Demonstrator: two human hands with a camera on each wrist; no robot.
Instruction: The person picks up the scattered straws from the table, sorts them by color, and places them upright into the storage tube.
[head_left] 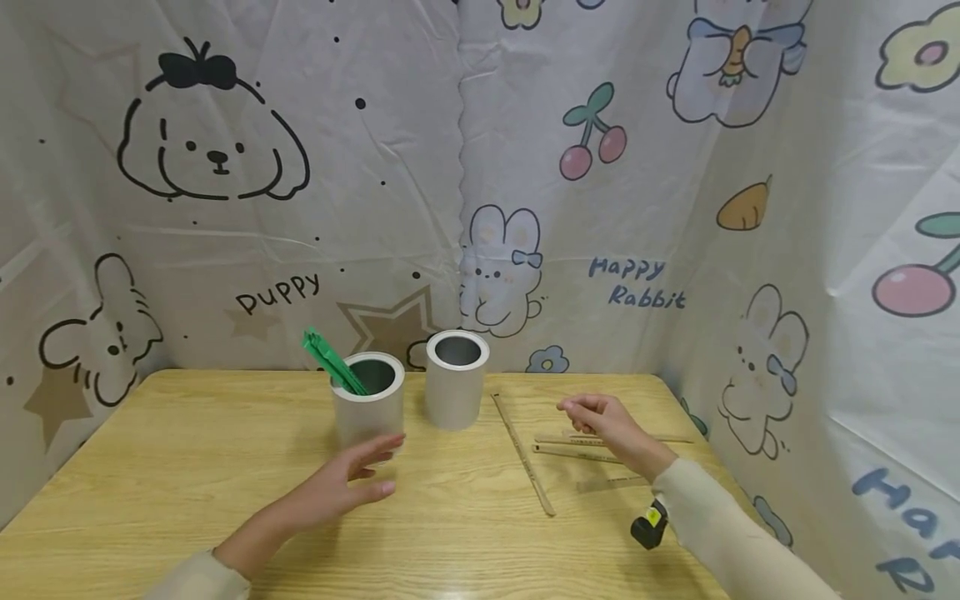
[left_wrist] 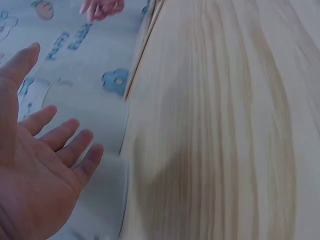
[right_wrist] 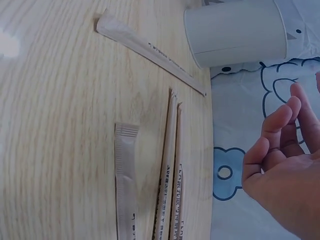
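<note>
Counting up: green sticks (head_left: 327, 360) in the left cup (head_left: 367, 422), brown sticks (head_left: 524, 458) loose on the table (head_left: 187, 467)

In the head view, I see the left cup near the table's back edge, the green sticks leaning out over its rim; that portion looks done to me. The right cup (head_left: 453, 398), beside it, shows nothing above its rim, though I cannot see its bottom. One brown stick slants from near the back edge toward the front; the others lie between it and the right edge, partly behind the right hand (head_left: 602, 419). I judge those to be what is left. The left hand (head_left: 352, 483) is spread wide by the left cup, holding nothing; whether it touches, I cannot tell.

From the left wrist, I get a bare palm with the thumb well apart from the fingers. Neither cup shows.

From the right wrist, I make out four brown sticks lying flat, two nearly side by side along the back edge. The right hand's fingers are loosely bent, with nothing visible in them, so none of these is picked up.
</note>
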